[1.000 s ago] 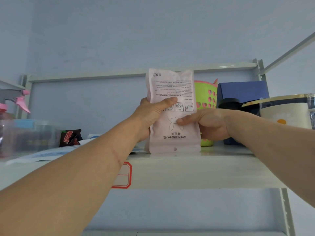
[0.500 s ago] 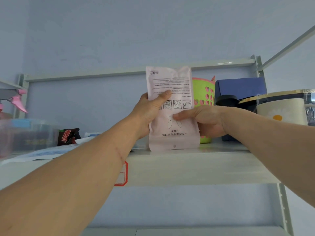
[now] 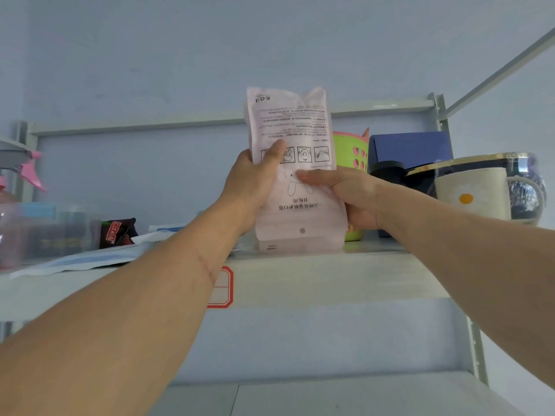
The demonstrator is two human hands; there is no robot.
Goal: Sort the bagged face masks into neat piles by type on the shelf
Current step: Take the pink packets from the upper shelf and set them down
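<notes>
Head view: left hand (image 3: 250, 187) and right hand (image 3: 350, 199) grip pink mask bag (image 3: 295, 175), print upside down, unreadable.

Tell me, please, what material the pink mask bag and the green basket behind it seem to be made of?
Pink mask bag: apparently thin plastic film, matte and slightly translucent; its top corners crumple softly.
Green basket: probably moulded hard plastic, smooth and glossy, with a pink rim and heart-shaped cut-outs in the wall.

Both hands held a pink mask bag (image 3: 295, 181) upright over the shelf (image 3: 330, 277): the left hand (image 3: 252, 187) gripped its left edge, the right hand (image 3: 345, 196) its right. A green basket (image 3: 350, 151) stood behind.
</notes>
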